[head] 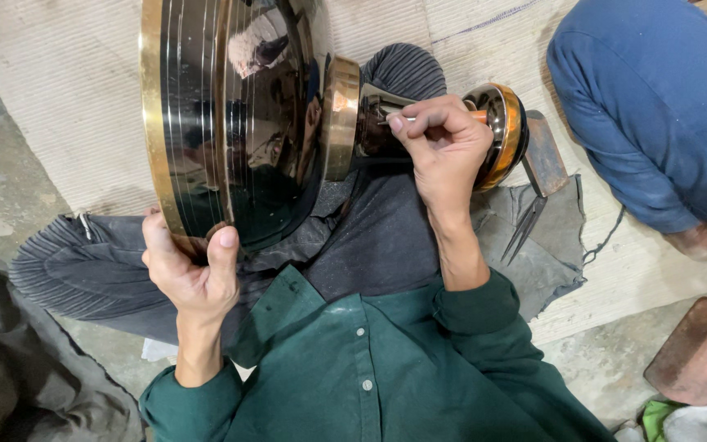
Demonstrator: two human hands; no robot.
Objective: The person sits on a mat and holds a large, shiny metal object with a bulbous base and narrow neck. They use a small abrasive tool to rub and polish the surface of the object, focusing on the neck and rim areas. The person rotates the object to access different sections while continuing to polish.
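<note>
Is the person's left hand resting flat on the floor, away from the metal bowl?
No, the left hand grips the rim of the shiny metal bowl.

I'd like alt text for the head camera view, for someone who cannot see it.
A person in a green shirt holds a large, shiny black and gold metal vessel across their lap, left hand gripping its rim, right hand pressing a thin tool against its narrow stem. Another person in blue sits nearby.
</note>
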